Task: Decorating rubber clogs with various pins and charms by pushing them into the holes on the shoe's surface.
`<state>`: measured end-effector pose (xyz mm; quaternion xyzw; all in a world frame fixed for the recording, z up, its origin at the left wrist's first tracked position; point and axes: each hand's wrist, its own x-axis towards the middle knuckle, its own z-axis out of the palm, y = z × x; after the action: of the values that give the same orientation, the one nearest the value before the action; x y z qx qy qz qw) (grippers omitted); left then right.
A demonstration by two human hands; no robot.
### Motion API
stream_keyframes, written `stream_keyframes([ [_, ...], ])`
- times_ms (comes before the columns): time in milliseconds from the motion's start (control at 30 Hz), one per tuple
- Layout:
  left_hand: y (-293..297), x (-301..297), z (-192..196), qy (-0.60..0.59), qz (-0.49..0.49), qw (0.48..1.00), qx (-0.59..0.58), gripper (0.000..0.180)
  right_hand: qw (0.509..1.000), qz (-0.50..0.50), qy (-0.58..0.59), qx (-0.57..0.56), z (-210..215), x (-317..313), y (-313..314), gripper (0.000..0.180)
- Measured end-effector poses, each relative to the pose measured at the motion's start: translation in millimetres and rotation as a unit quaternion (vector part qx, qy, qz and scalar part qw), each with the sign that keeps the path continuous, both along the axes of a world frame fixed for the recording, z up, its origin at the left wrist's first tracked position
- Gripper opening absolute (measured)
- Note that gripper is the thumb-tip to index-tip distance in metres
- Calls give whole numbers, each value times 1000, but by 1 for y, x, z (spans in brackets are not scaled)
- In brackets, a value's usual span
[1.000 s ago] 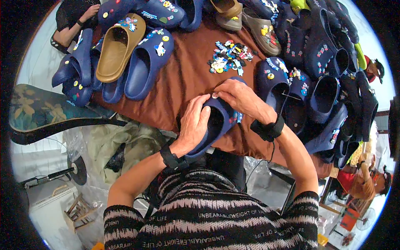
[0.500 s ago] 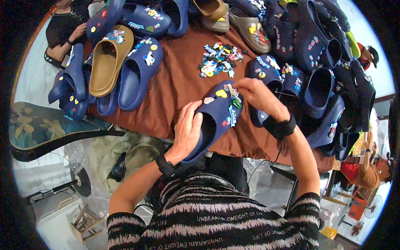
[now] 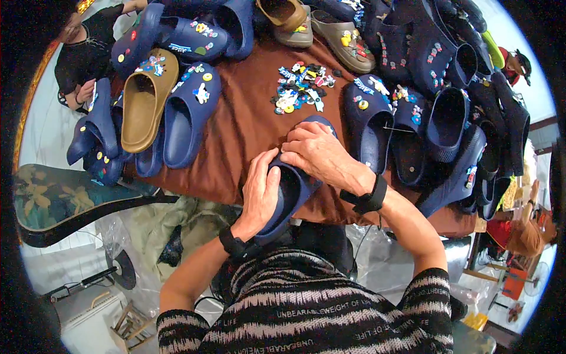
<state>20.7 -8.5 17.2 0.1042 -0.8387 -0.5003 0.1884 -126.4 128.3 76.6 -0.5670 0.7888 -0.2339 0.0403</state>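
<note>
A navy blue clog (image 3: 288,194) lies near the front edge of the cloth-covered table, its toe pointing away from me. My left hand (image 3: 260,192) grips the clog's left side, thumb over the rim of the foot opening. Across the clog's upper lies my right hand (image 3: 323,154), its fingers bent and pressed together near the left edge of the upper. It hides the shoe charms there, and whether a charm is under the fingertips cannot be seen. Beyond the toe, a pile of small colourful shoe charms (image 3: 300,88) rests on the brown cloth (image 3: 247,106).
More blue clogs (image 3: 191,124) and a tan clog (image 3: 144,106) stand at the left. A greyish-brown clog (image 3: 344,42) sits at the back, and several dark blue clogs (image 3: 448,121) crowd the right. A floral-patterned chair (image 3: 65,197) is left of the table. Other people are beyond both sides.
My right hand has moved left from the clog's toe charms onto the upper, covering the charms. My left hand keeps its hold on the clog's side.
</note>
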Motion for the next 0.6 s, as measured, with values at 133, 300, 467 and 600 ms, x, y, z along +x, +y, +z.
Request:
stream_keyframes([
  [133, 0, 1, 3, -2, -4, 1000, -1, 38, 1000, 13, -10, -3, -2, -3, 4, 31],
  [300, -3, 0, -1, 4, -11, 1000, 5, 40, 992, 38, -82, -85, -17, -39, 12, 27],
  [467, -2, 0, 4, 7, -9, 1000, 7, 40, 970, -223, -93, -43, 1, -89, 31, 22],
  [600, -4, 1, 5, -21, -21, 999, 23, 43, 976, -161, -143, -24, -15, -92, 39, 21],
])
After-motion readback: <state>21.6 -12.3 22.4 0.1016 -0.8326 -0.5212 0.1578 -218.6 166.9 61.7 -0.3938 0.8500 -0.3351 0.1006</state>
